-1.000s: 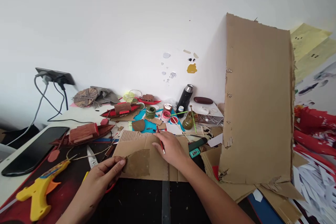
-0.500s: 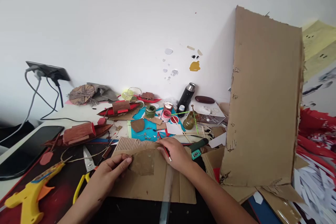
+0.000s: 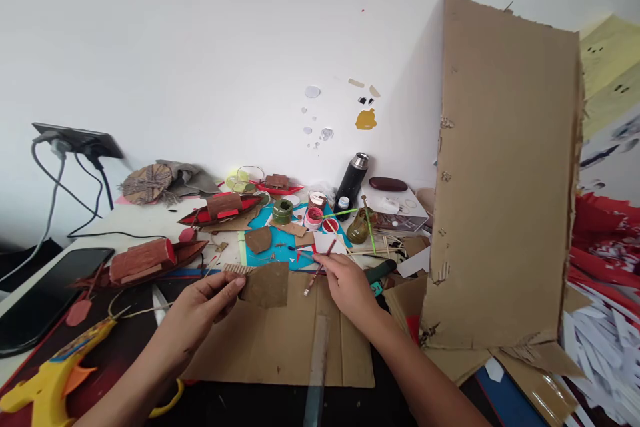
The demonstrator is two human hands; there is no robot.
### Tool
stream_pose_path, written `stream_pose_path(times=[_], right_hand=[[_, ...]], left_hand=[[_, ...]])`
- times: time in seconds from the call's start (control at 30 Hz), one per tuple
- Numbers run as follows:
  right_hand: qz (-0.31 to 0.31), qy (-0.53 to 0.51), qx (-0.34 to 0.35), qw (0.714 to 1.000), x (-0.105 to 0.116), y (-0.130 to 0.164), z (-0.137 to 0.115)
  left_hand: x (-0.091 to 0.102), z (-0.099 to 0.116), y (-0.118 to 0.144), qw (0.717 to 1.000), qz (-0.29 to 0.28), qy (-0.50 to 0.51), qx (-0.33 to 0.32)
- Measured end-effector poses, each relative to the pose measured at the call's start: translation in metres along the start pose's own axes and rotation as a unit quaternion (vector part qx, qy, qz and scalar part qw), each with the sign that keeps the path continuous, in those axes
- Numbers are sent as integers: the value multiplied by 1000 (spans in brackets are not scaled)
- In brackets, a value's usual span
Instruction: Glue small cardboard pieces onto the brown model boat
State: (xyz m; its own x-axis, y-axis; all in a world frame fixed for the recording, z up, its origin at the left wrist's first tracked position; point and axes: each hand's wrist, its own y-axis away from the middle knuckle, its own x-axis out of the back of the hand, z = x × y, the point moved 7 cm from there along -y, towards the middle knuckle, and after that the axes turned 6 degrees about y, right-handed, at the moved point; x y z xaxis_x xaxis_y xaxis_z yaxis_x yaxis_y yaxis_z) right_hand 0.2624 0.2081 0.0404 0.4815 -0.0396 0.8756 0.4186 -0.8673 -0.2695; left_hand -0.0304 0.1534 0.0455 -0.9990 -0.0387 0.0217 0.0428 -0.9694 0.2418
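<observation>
Brown paper piece [image 3: 265, 285] pinched in left hand [image 3: 200, 310] grip, one paintbrush [image 3: 320, 268] (red-handled) in right hand [image 3: 347, 283].

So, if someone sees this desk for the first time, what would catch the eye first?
Probably the tall cardboard sheet standing upright at the right. Next, the two hands at the centre: the left hand pinches a small brown painted piece, while the right hand holds a thin red brush. A yellow glue gun lies at the lower left.
</observation>
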Motion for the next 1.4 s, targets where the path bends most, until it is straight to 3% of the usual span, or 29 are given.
stream_pose_path(times=[0.17, 0.3, 0.43, 0.6, 0.87, 1.13, 1.27, 1.33, 1.4], right_hand=[[29, -111, -38, 993, 0, 14, -6], [22, -203, -133, 970, -3, 13, 5], [-12, -333, -195, 923, -12, 14, 6], [-76, -493, -222, 838, -27, 12, -11], [-74, -570, -235, 784, -29, -1, -20], [-72, -601, -250, 756, -38, -1, -20], [-47, -606, -267, 748, -40, 3, -12], [-26, -604, -278, 747, -39, 5, -7], [-7, -602, -288, 745, -38, 7, -3]], left_hand=[[-8, 9, -15, 1000, -22, -12, -3], [-17, 15, -22, 999, -37, -24, -5], [-26, 16, -28, 998, -50, -30, -8], [-32, 12, -36, 998, -53, -33, -3], [-35, 16, -35, 998, -45, -36, -17], [-39, 25, -31, 992, -50, -108, -36], [-18, 41, -39, 975, -23, -215, -45], [6, 60, -50, 955, 28, -290, -57], [33, 84, -64, 917, 106, -379, -70]])
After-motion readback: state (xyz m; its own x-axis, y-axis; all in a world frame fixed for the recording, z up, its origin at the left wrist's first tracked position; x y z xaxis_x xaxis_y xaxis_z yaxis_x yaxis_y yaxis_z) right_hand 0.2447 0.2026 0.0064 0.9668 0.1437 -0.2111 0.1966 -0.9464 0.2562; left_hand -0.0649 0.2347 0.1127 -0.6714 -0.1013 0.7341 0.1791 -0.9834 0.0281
